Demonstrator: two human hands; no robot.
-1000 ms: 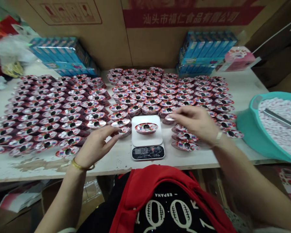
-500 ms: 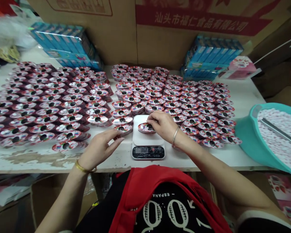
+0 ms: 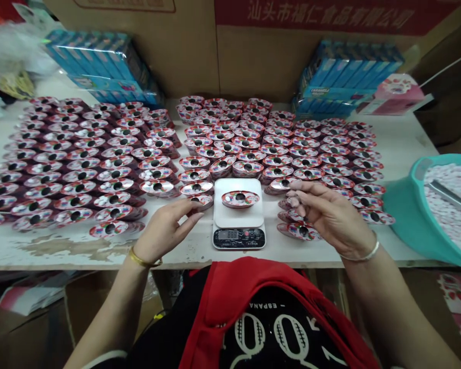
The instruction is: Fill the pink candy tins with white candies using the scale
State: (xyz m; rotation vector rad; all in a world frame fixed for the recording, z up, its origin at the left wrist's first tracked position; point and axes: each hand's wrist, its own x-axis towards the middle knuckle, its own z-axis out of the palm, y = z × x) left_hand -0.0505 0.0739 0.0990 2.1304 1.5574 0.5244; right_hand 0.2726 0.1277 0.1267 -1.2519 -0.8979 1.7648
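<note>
A small oval-topped red-and-white carton, dark hole in its top and a white piece beside the hole, stands on the white digital scale. Just left of the scale, my left hand has its fingertips at another oval carton, with thumb and fingers apart. To the right, over the front cartons, my right hand is raised with its fingers curled together. Whatever may be between those fingertips is too small to make out. The display is lit, its digits hard to read.
Rows of similar cartons fill both sides of the table, several with white pieces on top. At the right, a turquoise basin holds many white pieces and a metal scoop. Blue wrapped packs stand behind, before large cardboard boxes.
My right hand has left the carton on the scale and moved right, over the front cartons. My left hand has stayed beside the scale. The view has shifted slightly.
</note>
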